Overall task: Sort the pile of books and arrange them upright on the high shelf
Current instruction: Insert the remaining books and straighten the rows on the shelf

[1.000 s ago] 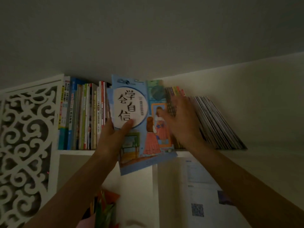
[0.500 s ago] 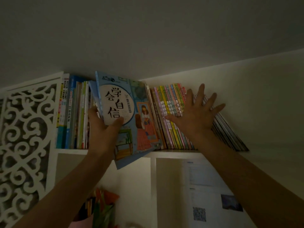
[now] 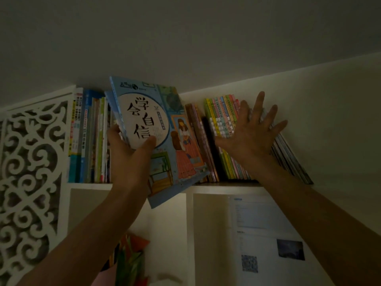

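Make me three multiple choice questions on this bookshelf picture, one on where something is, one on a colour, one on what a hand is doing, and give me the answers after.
1. Where is the blue picture book?
A. between the upright books and the leaning books
B. lying flat on the shelf
C. in the lower compartment

2. What colour is the carved screen?
A. red
B. white
C. black

3. What is the right hand doing?
A. gripping a book
B. hanging idle
C. pressing flat, fingers spread, on the leaning books

Answers: 1 A, the left hand holds it tilted there, its lower corner past the shelf edge. 2 B, its scrollwork is white. 3 C, the fingers are straight.
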